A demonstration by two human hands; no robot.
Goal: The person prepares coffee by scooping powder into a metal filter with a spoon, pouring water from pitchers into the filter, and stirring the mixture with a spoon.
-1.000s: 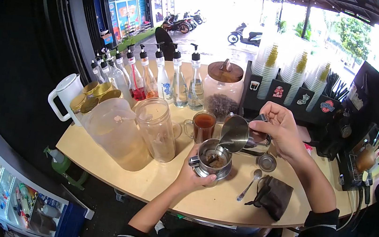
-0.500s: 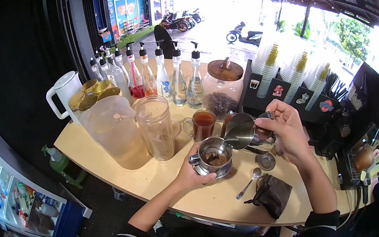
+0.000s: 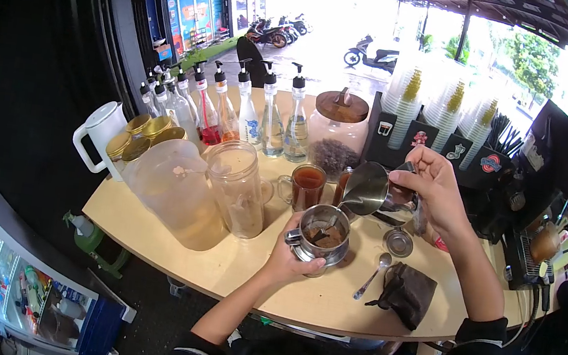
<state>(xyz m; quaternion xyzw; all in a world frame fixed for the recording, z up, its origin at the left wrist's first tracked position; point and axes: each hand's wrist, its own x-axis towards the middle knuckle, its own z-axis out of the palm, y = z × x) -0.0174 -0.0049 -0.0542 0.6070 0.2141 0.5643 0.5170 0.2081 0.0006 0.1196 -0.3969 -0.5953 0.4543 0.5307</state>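
My left hand (image 3: 286, 259) is closed around a metal drip coffee filter (image 3: 309, 251), held upright over the front of the table. Dark, wet-looking coffee grounds (image 3: 332, 238) show inside it. Above its far right rim, my right hand (image 3: 436, 189) grips the handle of a steel pitcher (image 3: 367, 191), tilted with its spout toward the filter. Whether liquid still runs from the spout is hard to make out. Right behind the filter stands a glass mug (image 3: 307, 189) of reddish-brown drink; a second mug is partly hidden by the pitcher.
A spoon (image 3: 374, 274), a dark pouch (image 3: 410, 296) and a round metal piece (image 3: 399, 242) lie at right. Cloudy plastic jugs (image 3: 179, 196) stand left, pump bottles (image 3: 273, 123) and a wooden-lidded jar (image 3: 336, 141) behind. Stacked cups (image 3: 403, 100) fill a black holder back right.
The pitcher has shifted slightly right and tilts less. The stream that ran into the filter has thinned or stopped. My left hand keeps the filter in place. The view has shifted slightly.
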